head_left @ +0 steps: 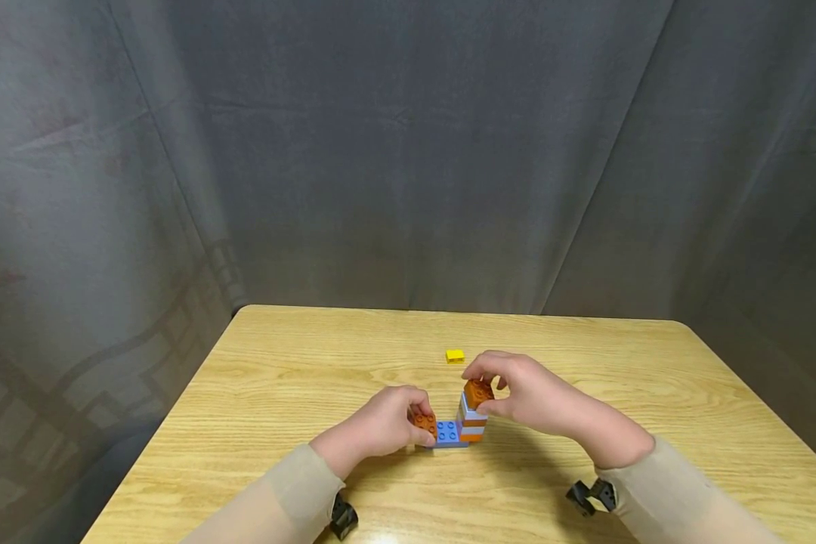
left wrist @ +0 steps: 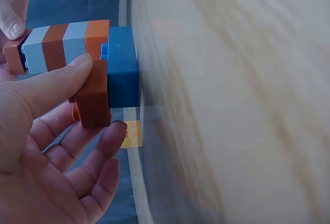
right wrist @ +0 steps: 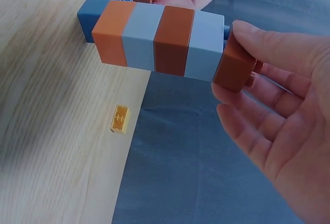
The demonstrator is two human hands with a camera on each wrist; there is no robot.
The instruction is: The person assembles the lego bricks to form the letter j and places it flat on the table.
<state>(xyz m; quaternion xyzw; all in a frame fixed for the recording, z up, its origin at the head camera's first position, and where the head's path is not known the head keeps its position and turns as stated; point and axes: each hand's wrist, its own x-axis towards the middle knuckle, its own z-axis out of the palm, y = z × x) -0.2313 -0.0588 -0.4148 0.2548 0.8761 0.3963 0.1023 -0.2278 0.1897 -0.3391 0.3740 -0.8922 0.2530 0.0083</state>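
Thumb and fingers of my left hand [head_left: 389, 420] pinch a brown brick [left wrist: 94, 96] at the left end of a long blue brick [head_left: 449, 434], its studs pointing up. On the blue brick's right end stands a tower [right wrist: 159, 41] of orange, light blue, brown and light blue bricks. At its top my right hand [head_left: 527, 393] pinches another brown brick [right wrist: 236, 64] between thumb and fingers. This top brick sits slightly tilted, and blue studs of the tower show in the gap beneath it. Bare studs show on the blue brick's middle.
A yellow brick [head_left: 455, 356] lies apart on the wooden table [head_left: 299, 363], beyond the tower, its hollow side visible in the right wrist view. Grey curtains [head_left: 408, 151] hang behind the table. Black wrist devices [head_left: 343, 517] sit at the sleeves.
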